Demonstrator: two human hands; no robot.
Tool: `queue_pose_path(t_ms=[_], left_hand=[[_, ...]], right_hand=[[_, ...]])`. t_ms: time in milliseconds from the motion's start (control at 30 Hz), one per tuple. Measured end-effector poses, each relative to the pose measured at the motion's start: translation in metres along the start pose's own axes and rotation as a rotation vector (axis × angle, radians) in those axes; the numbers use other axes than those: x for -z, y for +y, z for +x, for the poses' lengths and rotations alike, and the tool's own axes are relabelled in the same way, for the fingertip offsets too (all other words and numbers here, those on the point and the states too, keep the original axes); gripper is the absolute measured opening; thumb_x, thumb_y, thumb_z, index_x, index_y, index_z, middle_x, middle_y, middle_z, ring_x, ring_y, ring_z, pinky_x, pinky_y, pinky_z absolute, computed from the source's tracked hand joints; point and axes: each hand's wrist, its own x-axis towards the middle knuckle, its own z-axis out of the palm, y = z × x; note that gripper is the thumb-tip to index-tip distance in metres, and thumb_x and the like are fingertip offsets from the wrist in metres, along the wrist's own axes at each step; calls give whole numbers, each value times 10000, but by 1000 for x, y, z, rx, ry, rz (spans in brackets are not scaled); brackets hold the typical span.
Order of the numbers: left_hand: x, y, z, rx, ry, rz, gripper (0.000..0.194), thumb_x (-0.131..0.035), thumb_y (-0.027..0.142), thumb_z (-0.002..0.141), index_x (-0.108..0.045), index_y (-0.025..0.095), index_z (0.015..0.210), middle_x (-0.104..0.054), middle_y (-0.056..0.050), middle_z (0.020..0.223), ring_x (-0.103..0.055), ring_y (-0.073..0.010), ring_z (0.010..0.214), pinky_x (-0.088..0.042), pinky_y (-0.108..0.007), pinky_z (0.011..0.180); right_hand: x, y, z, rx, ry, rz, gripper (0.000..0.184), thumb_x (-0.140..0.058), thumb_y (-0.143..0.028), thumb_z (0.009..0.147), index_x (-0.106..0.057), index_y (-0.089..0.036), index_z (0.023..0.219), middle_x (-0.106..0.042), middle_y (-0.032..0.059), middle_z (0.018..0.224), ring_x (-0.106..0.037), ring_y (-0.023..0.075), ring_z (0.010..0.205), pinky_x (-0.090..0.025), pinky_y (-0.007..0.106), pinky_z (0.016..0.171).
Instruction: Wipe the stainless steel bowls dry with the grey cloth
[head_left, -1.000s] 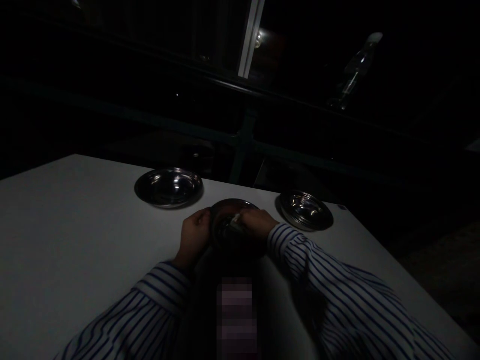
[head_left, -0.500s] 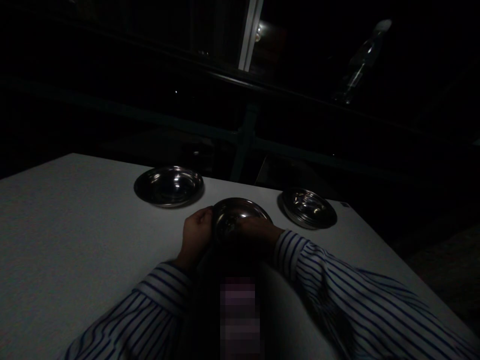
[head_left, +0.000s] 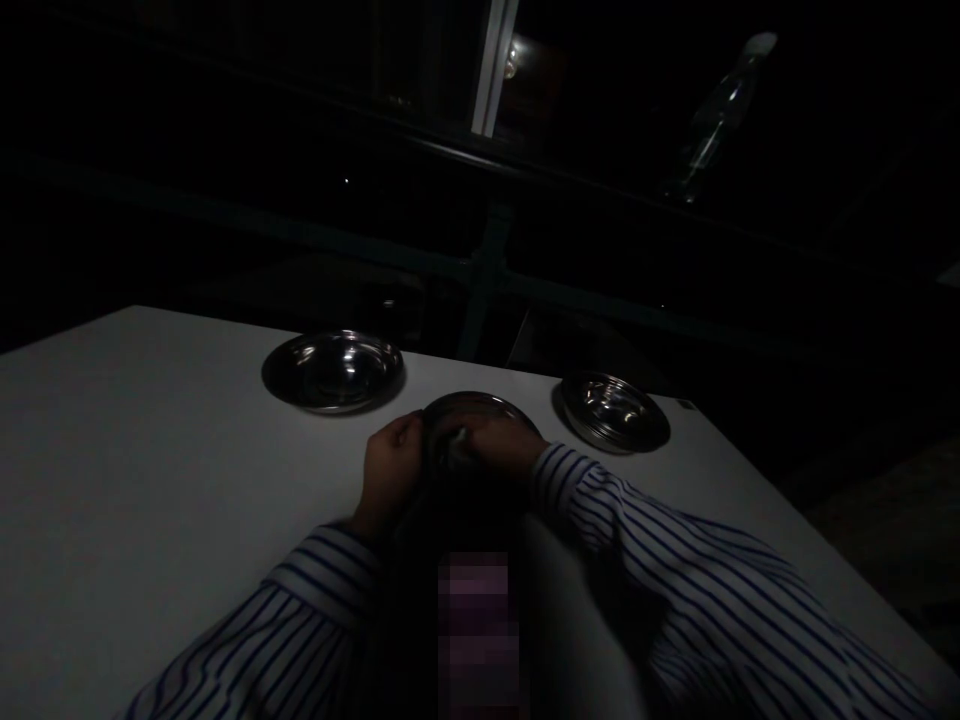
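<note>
In the dim light, a shiny steel bowl point(head_left: 480, 402) is on the near part of the white table. My left hand point(head_left: 392, 462) is closed on its left rim, thumb on top. Over the bowl's inside reaches my right hand point(head_left: 495, 443), its fingers bent down and drawn together. A small pale patch point(head_left: 458, 437) shows by those fingertips; whether it is a held piece or a reflection I cannot make out. The front of the bowl is lost in shadow.
A wide steel bowl point(head_left: 334, 372) stands at the table's point(head_left: 187, 440) far edge on the left. Another steel bowl, perhaps stacked, point(head_left: 615, 412) stands at the back right. Beyond is a dark ledge with a clear plastic bottle point(head_left: 716, 125).
My right hand has moved left and a little up across the bowl, and the pale patch now shows at its fingertips. My left hand stays on the rim.
</note>
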Motion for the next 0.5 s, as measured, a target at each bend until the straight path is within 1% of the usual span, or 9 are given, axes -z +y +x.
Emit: queue_pose_path(t_ms=[67,100,133,200,267,300,367,433,500], left_hand=[[0,0,-1,-9,-15,-5,326,-509,317,751,-704,107,907,-736,-90,862,-661,-214,788,-492,-289,702],[0,0,-1,-17,-21,-1,318,-507,315,751,-707,113,894,-736,-84,855,-660,-211,780,-491,-285,697],[0,0,-1,-26,-24,7,312,-506,313,750,-709,118,884,-735,-78,847,-658,-208,774,-490,-282,694],[0,-1,0,-41,-21,22,303,-509,312,747,-712,126,872,-735,-68,838,-655,-203,777,-487,-277,699],[0,-3,1,-46,-10,27,295,-511,312,744,-714,129,854,-734,-61,818,-653,-202,779,-486,-274,698],[0,-4,1,-46,-6,25,295,-509,315,744,-715,128,843,-732,-59,800,-653,-204,770,-487,-275,687],[-1,-5,1,-38,-8,20,307,-508,330,747,-714,123,841,-731,-61,783,-654,-208,761,-489,-278,673],[0,-4,1,-26,-9,20,323,-513,336,746,-712,114,871,-735,-72,812,-656,-212,775,-492,-284,690],[0,-2,1,-18,-15,19,340,-519,336,744,-708,107,910,-737,-84,858,-659,-214,793,-494,-293,718]], right_hand=[[0,1,0,55,-20,9,263,-511,-220,852,-649,-207,1076,-627,70,1134,-577,174,1030,-422,263,863],[1,2,1,57,-20,11,264,-501,-226,858,-645,-221,1080,-628,59,1130,-577,172,1030,-424,260,855],[1,4,2,42,-13,10,265,-484,-225,865,-646,-217,1074,-630,65,1120,-577,181,1028,-428,270,847],[2,7,4,-16,10,-1,275,-442,-209,878,-650,-168,1055,-626,115,1103,-577,220,1026,-433,310,831],[2,5,3,-35,15,-12,280,-429,-195,884,-647,-133,1048,-606,153,1124,-567,242,1045,-432,330,831],[2,2,2,-19,2,-12,275,-438,-196,884,-643,-137,1058,-598,149,1144,-561,238,1057,-432,324,834],[1,-7,-2,34,-40,-1,269,-471,-222,881,-628,-171,1093,-599,109,1163,-570,212,1047,-443,297,817],[1,-12,-4,73,-76,13,260,-507,-250,870,-630,-201,1094,-619,68,1141,-589,196,1012,-455,279,793],[2,-11,-1,58,-56,15,264,-494,-245,876,-631,-198,1097,-612,77,1150,-578,210,1035,-447,295,821]])
